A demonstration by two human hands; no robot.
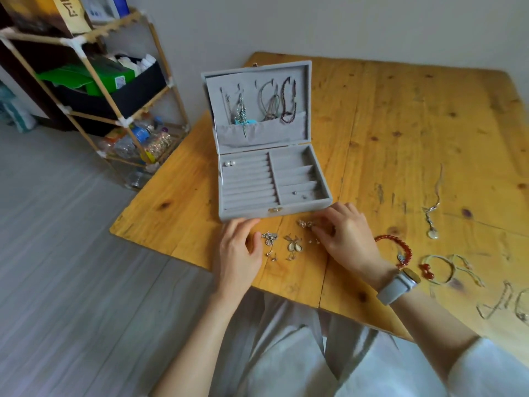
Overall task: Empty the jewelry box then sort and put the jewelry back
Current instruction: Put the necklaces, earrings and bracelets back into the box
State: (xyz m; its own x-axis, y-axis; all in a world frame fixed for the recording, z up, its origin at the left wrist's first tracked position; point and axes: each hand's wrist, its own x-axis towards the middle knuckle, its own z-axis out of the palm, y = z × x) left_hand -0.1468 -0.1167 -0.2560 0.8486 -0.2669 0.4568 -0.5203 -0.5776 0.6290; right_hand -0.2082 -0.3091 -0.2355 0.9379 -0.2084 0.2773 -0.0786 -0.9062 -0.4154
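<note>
Earrings (286, 243) heaped just before open jewelry box (274, 181), so your reach stays short. Your right hand (343, 236) pinches crystal earring (305, 223); left hand (239, 247) rests relaxed, empty, beside pile. Bracelets (423, 262) parked apart, rightward.

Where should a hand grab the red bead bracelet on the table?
Pinch the red bead bracelet at its bare far arc, coming from above. It lies flat and open as a loop on the wooden table, and its near end runs under the right hand's wrist, so that end is blocked.
</note>
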